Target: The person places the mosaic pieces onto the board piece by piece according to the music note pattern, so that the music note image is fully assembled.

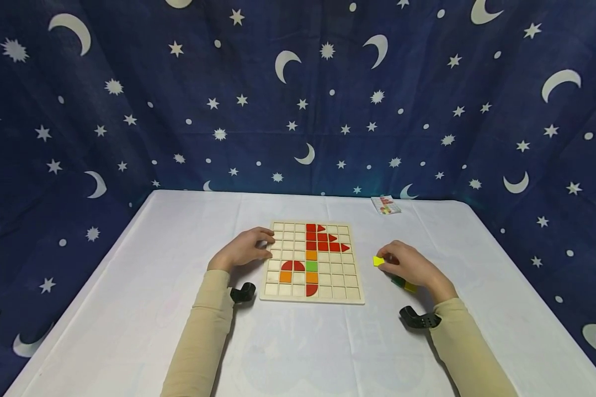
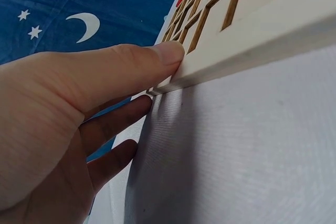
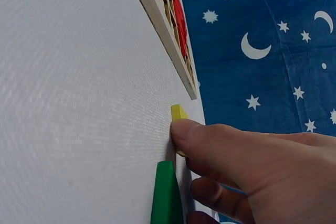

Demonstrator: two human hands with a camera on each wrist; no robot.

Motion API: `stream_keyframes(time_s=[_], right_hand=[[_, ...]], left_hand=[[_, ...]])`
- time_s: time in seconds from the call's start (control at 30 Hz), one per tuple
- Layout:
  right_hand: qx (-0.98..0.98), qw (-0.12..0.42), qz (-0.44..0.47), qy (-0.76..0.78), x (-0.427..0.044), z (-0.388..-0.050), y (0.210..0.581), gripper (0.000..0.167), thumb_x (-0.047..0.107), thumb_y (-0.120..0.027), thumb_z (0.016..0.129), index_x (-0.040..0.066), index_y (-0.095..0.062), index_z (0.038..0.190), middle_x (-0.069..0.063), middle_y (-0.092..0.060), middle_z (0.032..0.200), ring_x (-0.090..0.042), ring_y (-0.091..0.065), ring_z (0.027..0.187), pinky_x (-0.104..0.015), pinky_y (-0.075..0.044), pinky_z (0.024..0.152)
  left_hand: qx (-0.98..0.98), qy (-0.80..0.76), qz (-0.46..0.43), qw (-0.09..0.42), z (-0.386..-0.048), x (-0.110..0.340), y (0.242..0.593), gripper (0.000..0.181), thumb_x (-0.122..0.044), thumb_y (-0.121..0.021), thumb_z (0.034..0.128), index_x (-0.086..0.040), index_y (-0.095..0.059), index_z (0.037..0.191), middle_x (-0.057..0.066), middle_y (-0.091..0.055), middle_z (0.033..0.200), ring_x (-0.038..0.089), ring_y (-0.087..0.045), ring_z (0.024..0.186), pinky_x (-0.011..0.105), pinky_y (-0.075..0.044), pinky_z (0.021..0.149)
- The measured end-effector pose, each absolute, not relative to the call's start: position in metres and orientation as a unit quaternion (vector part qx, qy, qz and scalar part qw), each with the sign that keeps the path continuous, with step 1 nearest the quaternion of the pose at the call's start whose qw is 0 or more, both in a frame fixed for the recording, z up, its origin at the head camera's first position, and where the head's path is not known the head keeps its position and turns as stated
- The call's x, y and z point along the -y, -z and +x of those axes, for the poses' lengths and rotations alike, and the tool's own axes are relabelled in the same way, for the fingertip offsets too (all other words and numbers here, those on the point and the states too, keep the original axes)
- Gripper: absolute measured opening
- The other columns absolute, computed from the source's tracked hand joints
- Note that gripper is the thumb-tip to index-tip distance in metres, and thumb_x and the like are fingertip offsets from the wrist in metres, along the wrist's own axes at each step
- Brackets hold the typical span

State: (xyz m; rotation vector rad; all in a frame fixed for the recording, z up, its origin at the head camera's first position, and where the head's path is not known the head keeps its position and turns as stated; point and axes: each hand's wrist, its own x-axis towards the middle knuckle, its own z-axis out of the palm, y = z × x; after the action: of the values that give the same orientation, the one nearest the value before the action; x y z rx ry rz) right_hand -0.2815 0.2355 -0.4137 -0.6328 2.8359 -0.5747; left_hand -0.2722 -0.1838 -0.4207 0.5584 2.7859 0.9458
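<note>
A square wooden grid board (image 1: pixel 338 286) lies on the table, with red, orange and green pieces in its cells. At its left edge is my left hand (image 1: pixel 245 248); in the left wrist view the thumb (image 2: pixel 170 52) rests on the rim, and the other fingers are extended beside the edge. To the right of the board, my right hand (image 1: pixel 409 264) pinches a small yellow block (image 1: pixel 378 261) between thumb and fingers, just above or on the cloth. Under that hand are a dark green block (image 1: pixel 398 281) and another yellow block (image 1: pixel 410 287), partly hidden.
A small printed pattern card (image 1: pixel 386 205) lies near the table's back edge, right of the board. White cloth (image 1: pixel 298 347) covers the table. A dark blue curtain with moons and stars (image 1: pixel 258 110) stands behind and at both sides. Each wrist wears a black camera mount (image 1: pixel 419 318).
</note>
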Motion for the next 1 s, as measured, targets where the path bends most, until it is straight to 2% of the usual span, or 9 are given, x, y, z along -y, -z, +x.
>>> stream_keyframes(time_s=[0.3,0.7,1.0], right_hand=[[-0.952,0.086,-0.229,0.183,-0.233,-0.281,0.413,0.027,0.017,-0.067,0.093,0.002,-0.064,0.115,-0.005,-0.059,0.101,-0.018,-0.054,0.088,-0.041,-0.052,0.085],[-0.940,0.068,-0.267,0.199,-0.226,-0.277,0.411,0.024,0.016,-0.063,0.096,0.000,-0.062,0.115,-0.006,-0.060,0.101,-0.018,-0.055,0.089,-0.040,-0.052,0.081],[-0.930,0.065,-0.303,0.196,-0.196,-0.270,0.403,0.023,0.017,-0.064,0.096,0.004,-0.061,0.115,-0.005,-0.058,0.104,-0.016,-0.055,0.088,-0.036,-0.052,0.080]], left_hand=[[-0.928,-0.315,0.187,0.071,-0.274,0.184,0.422,0.040,-0.014,-0.073,0.0874,0.000,-0.065,0.124,0.015,-0.050,0.142,0.035,-0.042,0.135,0.047,-0.034,0.112],[-0.927,-0.310,0.200,0.069,-0.271,0.185,0.422,0.041,-0.013,-0.072,0.0885,0.001,-0.064,0.125,0.015,-0.050,0.142,0.034,-0.042,0.134,0.046,-0.035,0.112],[-0.924,-0.316,0.203,0.071,-0.274,0.185,0.421,0.040,-0.012,-0.072,0.0885,0.001,-0.064,0.125,0.015,-0.050,0.142,0.034,-0.043,0.134,0.045,-0.035,0.112]])
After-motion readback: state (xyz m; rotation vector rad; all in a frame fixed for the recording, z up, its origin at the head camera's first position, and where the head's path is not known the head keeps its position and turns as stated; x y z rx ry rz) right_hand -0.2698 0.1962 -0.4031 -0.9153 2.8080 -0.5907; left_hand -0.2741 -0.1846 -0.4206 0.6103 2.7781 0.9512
